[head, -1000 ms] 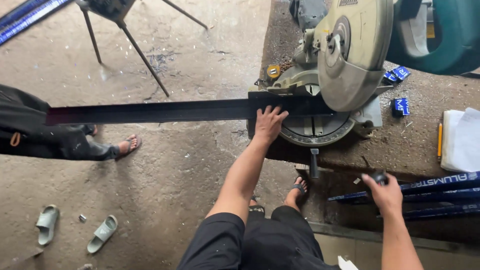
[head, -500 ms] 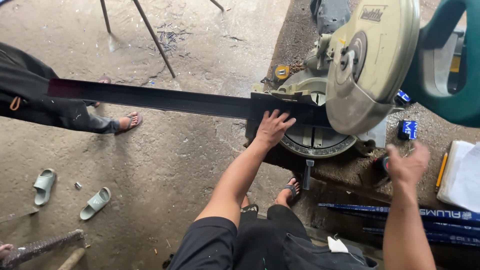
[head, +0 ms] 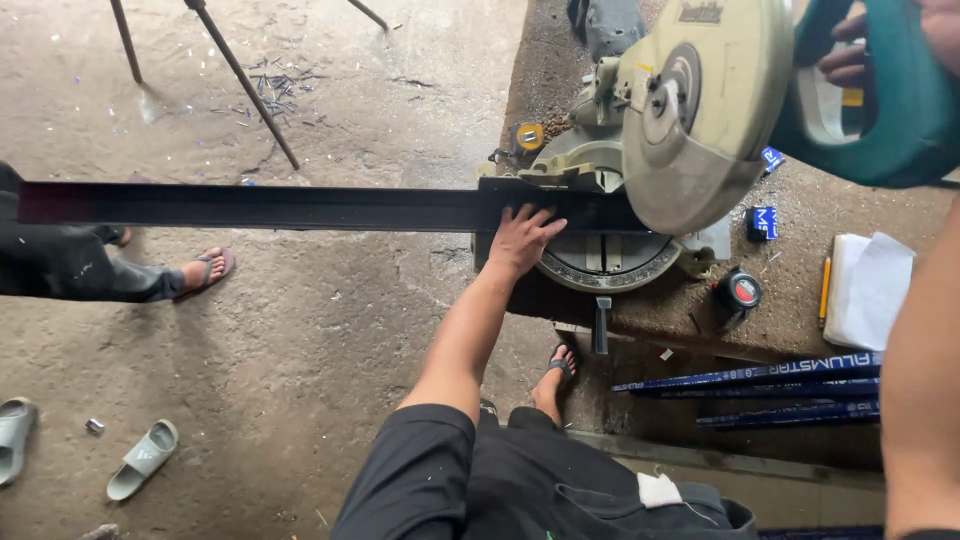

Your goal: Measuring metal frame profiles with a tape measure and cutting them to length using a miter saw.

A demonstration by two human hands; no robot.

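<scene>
A long black metal profile [head: 280, 207] lies across the base of a mitre saw [head: 610, 262] and reaches far out to the left. My left hand [head: 522, 240] presses flat on the profile just left of the blade guard [head: 700, 110]. My right hand [head: 885, 40] is at the top right, its fingers wrapped around the saw's teal handle [head: 890, 120]. The saw head is raised above the profile.
Another person's sandalled foot [head: 205, 270] and dark trouser leg stand at the left by the profile. A tape measure [head: 738, 292], pencil [head: 824, 285], white paper [head: 870, 290] and blue profiles [head: 760, 375] lie at the right. Loose sandals [head: 140, 460] rest on the concrete floor. Tripod legs [head: 240, 80] stand behind.
My right hand rose from near the blue profiles up to the saw's teal handle. My left hand stayed on the black profile.
</scene>
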